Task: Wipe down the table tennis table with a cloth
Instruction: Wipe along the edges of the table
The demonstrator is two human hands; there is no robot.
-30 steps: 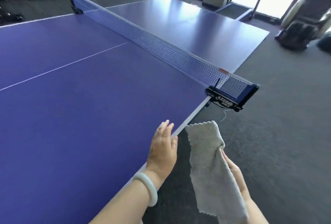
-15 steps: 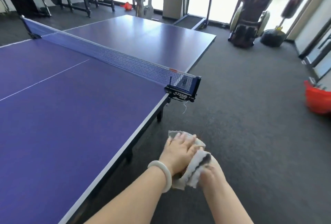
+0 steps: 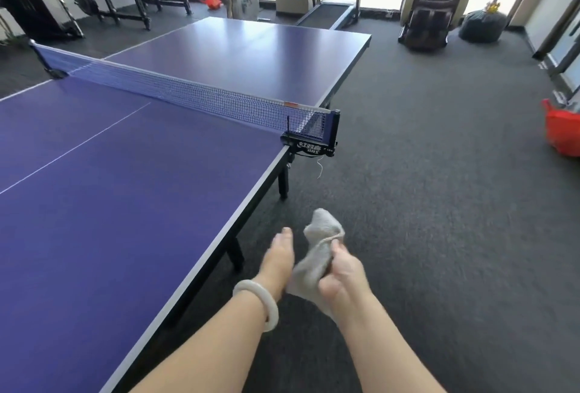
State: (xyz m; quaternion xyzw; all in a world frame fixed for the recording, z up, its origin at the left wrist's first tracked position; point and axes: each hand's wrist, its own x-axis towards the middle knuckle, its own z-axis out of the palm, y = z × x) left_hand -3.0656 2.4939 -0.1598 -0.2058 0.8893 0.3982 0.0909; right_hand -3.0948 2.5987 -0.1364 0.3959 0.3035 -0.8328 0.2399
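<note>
Close together above the carpet (image 3: 439, 204), the right hand (image 3: 340, 276) grips the bunched grey cloth (image 3: 317, 248), the straight-fingered left hand (image 3: 277, 259) beside it, just right of the table (image 3: 125, 204) edge, net clamp (image 3: 309, 146) jutting ahead, bare floor stretching rightward.

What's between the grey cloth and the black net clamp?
In the head view, only dark carpet lies between the cloth and the net clamp, plus a thin white string dangling from the clamp.
</note>
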